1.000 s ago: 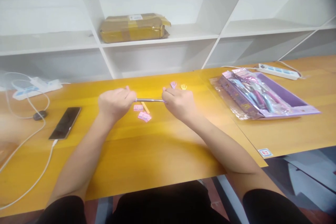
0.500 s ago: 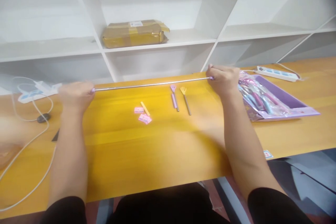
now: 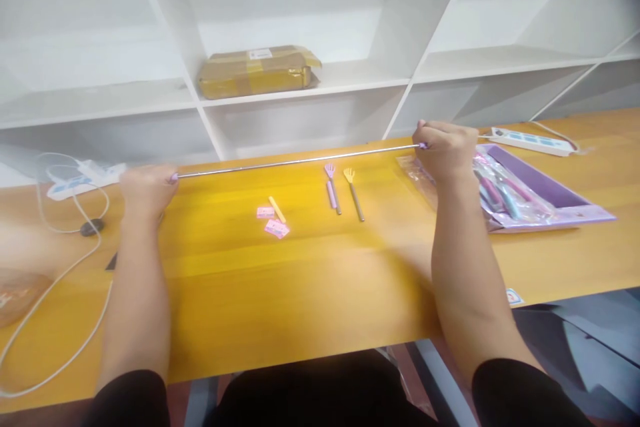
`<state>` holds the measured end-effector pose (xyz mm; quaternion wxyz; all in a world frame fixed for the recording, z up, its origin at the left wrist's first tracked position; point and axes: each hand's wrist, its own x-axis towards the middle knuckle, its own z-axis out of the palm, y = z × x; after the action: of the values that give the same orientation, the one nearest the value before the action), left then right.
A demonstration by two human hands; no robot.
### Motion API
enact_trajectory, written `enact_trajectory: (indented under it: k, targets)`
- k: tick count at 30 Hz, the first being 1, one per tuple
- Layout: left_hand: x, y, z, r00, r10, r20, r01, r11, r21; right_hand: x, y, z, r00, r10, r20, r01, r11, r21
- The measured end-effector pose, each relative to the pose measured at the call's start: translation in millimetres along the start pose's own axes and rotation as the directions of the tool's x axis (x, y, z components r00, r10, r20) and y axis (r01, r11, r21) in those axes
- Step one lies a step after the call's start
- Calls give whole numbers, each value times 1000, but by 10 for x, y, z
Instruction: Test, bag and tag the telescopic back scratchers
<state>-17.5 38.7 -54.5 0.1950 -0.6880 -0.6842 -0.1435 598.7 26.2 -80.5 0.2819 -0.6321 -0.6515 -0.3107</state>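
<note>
A thin metal telescopic back scratcher (image 3: pixel 295 161), pulled out long, spans the space above the table between my fists. My left hand (image 3: pixel 149 188) is closed around one end, where a bit of purple shows. At the opposite end my right hand (image 3: pixel 447 147) grips it, with purple showing there too; both ends are mostly hidden. Below the rod lie a short purple back scratcher (image 3: pixel 329 172) with a purple tube beside its shaft, and a yellow back scratcher (image 3: pixel 357 201). Left of these are a small yellow stick (image 3: pixel 277 209) and two pink cards (image 3: pixel 277 228).
Beyond my right arm sits a purple box (image 3: pixel 565 180) with several wrapped items. Power strips (image 3: pixel 533 141) lie at both sides, with white cables (image 3: pixel 75 260) on the left. A taped cardboard parcel (image 3: pixel 255 73) rests on the white shelf behind the table.
My right hand has moved to the right, farther from my left hand, and the rod between them looks longer. A clear plastic wrapper now shows beside my right forearm.
</note>
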Motion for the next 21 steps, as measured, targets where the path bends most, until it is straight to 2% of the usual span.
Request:
enact_trajectory:
  k: [9,12,14,16,17,19,21]
  targets:
    - [-7,9,-44,1000,-15,-15,15,1000,6,9,-20,37,997,67,39,-66,998,-23]
    - [0,30,-50,1000,-7,-20,7,1000,17,15,65,158,979,184,-83,-190,979,-69]
    - [6,51,-58,1000,8,-3,-8,1000,18,27,150,250,936,282,-211,-303,950,-73]
    - [11,83,-90,1000,10,10,-10,1000,17,36,223,301,900,321,-296,-353,934,-59]
    - [12,102,-117,1000,1,11,-1,1000,17,37,243,301,897,318,-308,-352,934,-60]
    - [10,141,-192,1000,-24,8,23,999,29,32,239,249,916,292,-276,-324,943,-79]
    - [5,173,-279,999,-35,8,35,997,62,20,185,148,950,248,-187,-267,960,-84]
